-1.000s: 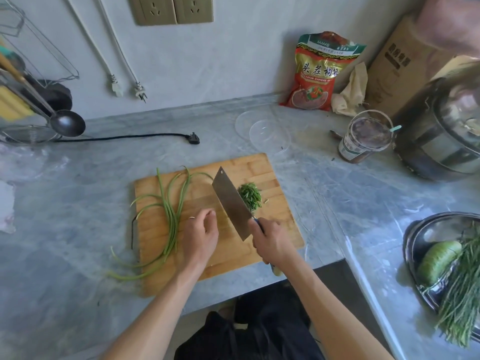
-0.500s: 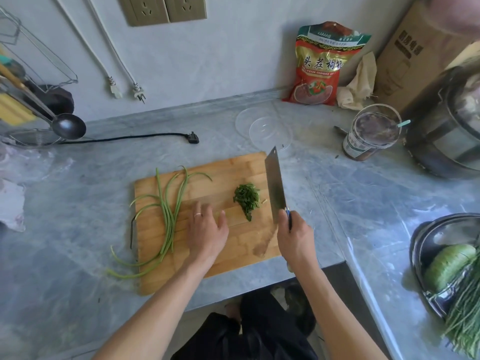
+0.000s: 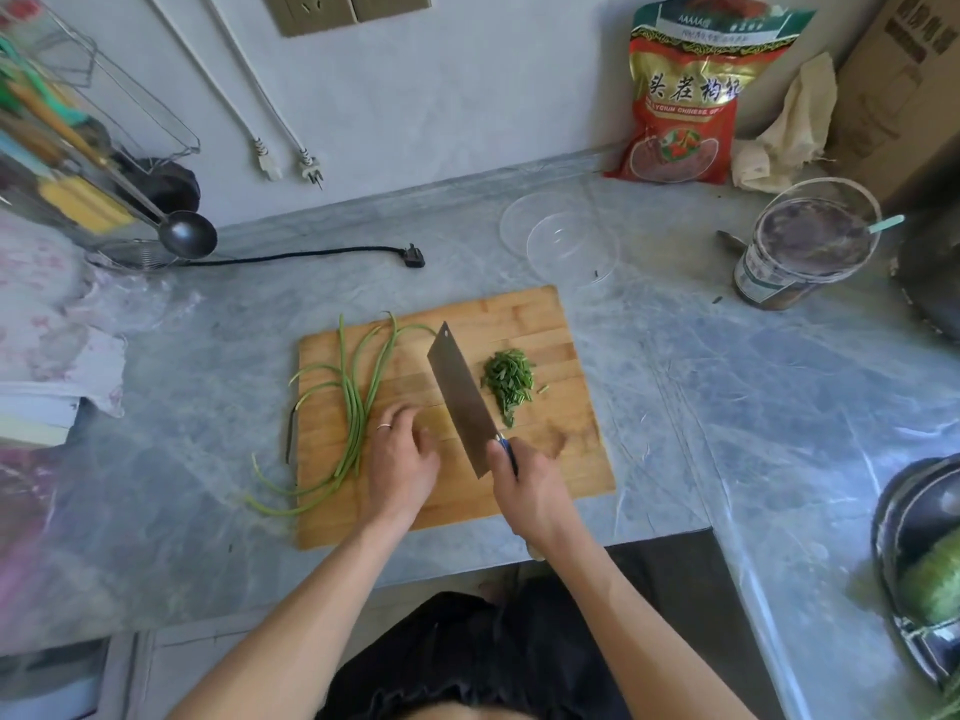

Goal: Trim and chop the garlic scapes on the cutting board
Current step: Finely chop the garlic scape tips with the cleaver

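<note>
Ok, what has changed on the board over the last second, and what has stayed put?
The right hand kept its grip on the cleaver throughout: it swung the blade out to the right of the chopped pile, then back to the pile's left, between pile and left hand. The left hand stayed on the cutting board, shifting only slightly. The whole garlic scapes and the pile have not moved.
</note>
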`<state>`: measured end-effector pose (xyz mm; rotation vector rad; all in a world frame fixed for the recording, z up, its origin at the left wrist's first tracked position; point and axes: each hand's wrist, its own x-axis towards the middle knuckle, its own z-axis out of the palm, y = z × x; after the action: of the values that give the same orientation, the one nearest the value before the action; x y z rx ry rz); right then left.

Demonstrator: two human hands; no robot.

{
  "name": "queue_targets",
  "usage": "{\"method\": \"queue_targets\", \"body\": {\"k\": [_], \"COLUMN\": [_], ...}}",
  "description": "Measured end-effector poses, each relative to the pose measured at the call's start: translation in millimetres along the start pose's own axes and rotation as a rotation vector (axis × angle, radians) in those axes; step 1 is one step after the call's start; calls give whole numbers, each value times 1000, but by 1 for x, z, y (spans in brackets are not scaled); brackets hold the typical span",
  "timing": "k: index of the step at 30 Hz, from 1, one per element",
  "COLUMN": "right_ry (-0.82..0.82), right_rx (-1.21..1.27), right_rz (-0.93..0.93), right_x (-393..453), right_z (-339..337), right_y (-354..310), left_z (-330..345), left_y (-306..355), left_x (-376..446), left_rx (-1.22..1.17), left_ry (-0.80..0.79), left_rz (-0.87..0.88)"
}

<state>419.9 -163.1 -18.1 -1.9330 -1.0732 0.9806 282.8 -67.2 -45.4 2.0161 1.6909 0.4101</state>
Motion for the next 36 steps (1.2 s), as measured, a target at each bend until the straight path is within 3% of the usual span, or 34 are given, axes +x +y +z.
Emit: {"method": "queue_targets", "body": {"k": [8,14,17,20,24,27,30,33,36], "right_ry": [49,-33,-11,19,126,184,145,102,97], "right_rx": [34,-87,-40,-86,-292,-518,-660,-683,-650], "right_rz": [172,17,81,-14,-205,-267,-293,-299,-336], "right_x": [5,-4,1,3,3,10,15,14,10], "right_z": [-23,-20,-24,-31,-53,-67,-74,-73,-68], "right_y": [8,0,2,2,-12,-15,-10,1,9], "left_z": [3,9,9,1,-19,-27,-29,-26,-23], "left_y": [2,14,13,15,27,37,46,45,48], "left_x": [-8,-6,-3,1,16,31,38,39,37], "left_rx": [-21,-113,-216,-284,-398,-412,-268,-132,-6], "left_ry": [3,10,-2,-1,160,293,312,126,-113], "left_rz": [-20,-15,-71,-132,-116,3,272,570,684]}}
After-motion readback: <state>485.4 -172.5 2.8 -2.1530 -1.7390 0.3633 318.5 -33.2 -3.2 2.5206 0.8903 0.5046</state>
